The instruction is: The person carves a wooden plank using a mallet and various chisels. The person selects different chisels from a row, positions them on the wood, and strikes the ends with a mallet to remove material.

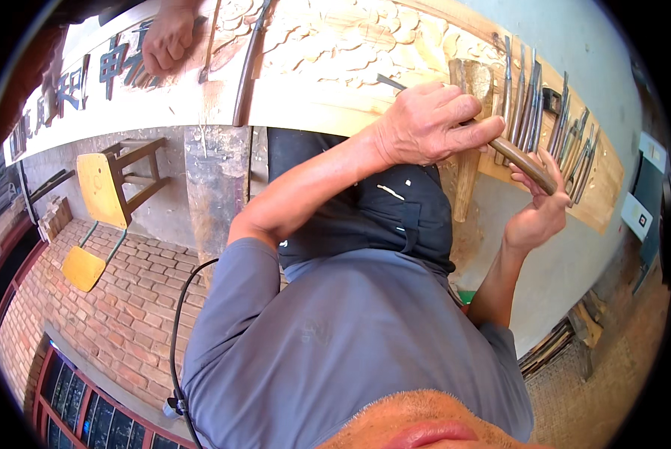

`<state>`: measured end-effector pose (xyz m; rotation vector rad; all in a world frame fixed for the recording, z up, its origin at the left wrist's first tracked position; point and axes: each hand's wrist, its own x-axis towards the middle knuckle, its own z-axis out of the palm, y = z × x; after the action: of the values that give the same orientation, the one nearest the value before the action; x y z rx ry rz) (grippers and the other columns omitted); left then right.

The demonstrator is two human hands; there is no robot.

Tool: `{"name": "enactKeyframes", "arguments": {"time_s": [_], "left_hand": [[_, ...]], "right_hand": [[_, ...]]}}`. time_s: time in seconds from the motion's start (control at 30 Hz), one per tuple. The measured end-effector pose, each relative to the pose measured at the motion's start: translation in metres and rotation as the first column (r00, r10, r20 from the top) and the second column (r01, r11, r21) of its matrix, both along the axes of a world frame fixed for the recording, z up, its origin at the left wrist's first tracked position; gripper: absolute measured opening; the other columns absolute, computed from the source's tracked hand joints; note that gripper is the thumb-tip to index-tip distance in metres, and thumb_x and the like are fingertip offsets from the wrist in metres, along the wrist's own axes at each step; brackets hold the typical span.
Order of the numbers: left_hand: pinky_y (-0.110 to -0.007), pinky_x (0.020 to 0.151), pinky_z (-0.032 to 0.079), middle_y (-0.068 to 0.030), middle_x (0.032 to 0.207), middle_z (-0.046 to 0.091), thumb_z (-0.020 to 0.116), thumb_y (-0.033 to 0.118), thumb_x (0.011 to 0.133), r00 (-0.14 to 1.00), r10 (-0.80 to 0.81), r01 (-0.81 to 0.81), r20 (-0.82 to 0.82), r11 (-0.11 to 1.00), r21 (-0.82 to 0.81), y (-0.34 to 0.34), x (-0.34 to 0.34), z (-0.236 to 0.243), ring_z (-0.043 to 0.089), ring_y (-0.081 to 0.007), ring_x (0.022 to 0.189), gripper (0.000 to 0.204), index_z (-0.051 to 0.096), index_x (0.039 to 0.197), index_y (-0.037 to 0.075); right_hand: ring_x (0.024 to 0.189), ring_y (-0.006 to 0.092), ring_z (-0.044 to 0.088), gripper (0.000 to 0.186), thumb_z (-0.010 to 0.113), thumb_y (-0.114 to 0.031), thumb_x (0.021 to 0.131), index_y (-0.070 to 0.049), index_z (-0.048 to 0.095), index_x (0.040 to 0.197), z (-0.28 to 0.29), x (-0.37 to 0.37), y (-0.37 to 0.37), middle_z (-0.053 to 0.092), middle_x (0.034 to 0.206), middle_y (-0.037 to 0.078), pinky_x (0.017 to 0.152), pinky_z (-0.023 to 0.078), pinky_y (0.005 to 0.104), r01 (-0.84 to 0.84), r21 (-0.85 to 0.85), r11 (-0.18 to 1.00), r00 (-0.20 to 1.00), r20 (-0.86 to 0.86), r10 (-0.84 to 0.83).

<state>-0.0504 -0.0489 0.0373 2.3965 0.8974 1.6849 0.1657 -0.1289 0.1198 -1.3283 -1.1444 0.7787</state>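
Note:
My left hand [436,123] is wrapped round a carving chisel [522,162], whose narrow metal blade points up and left over the pale board [328,101] with carved cloud-like relief. My right hand [541,209] holds the far end of its wooden handle, fingertips curled round it, right of my left hand. Beneath the chisel lies a worn wooden mallet [466,194], handle toward me. A row of chisels [537,82] rests on the board at the right. Another long chisel [242,90] lies across the board left of my hands.
A co-worker's hand [167,45] rests at the top left near dark carved characters [111,67]. Yellow stools [100,187] stand below the board's left side. A black cable [177,329] hangs by my left side. Wood pieces [582,325] are stacked at the lower right.

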Motion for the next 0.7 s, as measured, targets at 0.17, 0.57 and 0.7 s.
{"name": "enactKeyframes", "arguments": {"time_s": [0.17, 0.57, 0.7], "left_hand": [[-0.031, 0.052, 0.046, 0.0012, 0.083, 0.054, 0.076, 0.049, 0.091, 0.995, -0.086, 0.086, -0.059, 0.996, -0.010, 0.018, -0.011, -0.018, 0.058, -0.0152, 0.063, 0.038, 0.074, 0.111, 0.017], [-0.033, 0.047, 0.043, -0.0001, 0.077, 0.050, 0.065, 0.062, 0.098, 0.984, -0.178, 0.178, 0.004, 0.983, -0.036, 0.022, -0.013, -0.031, 0.055, -0.0159, 0.058, 0.048, 0.065, 0.089, 0.015], [-0.033, 0.047, 0.042, -0.0006, 0.077, 0.049, 0.063, 0.061, 0.101, 0.981, -0.192, 0.193, 0.028, 0.981, -0.030, 0.023, -0.014, -0.033, 0.054, -0.0165, 0.057, 0.048, 0.060, 0.086, 0.016]], "right_hand": [[0.088, 0.0254, 0.081, 0.035, 0.075, -0.022, 0.103, -0.002, 0.075, 0.130, -0.037, -0.003, 0.002, 0.082, 0.101, 0.012, 0.083, 0.062, 0.0364, 0.123, -0.207, 0.971, 0.752, 0.658, 0.045], [0.085, 0.0299, 0.079, 0.046, 0.089, -0.026, 0.090, -0.003, 0.070, 0.125, -0.047, -0.046, 0.008, 0.080, 0.097, 0.015, 0.073, 0.059, 0.0402, 0.152, -0.499, 0.853, 0.544, 0.763, 0.349], [0.067, 0.0135, 0.065, 0.033, 0.076, -0.013, 0.101, 0.004, 0.063, 0.126, -0.060, -0.030, -0.002, 0.068, 0.091, 0.004, 0.060, 0.051, 0.0307, -0.034, -0.510, 0.859, 0.975, 0.174, 0.141]]}}
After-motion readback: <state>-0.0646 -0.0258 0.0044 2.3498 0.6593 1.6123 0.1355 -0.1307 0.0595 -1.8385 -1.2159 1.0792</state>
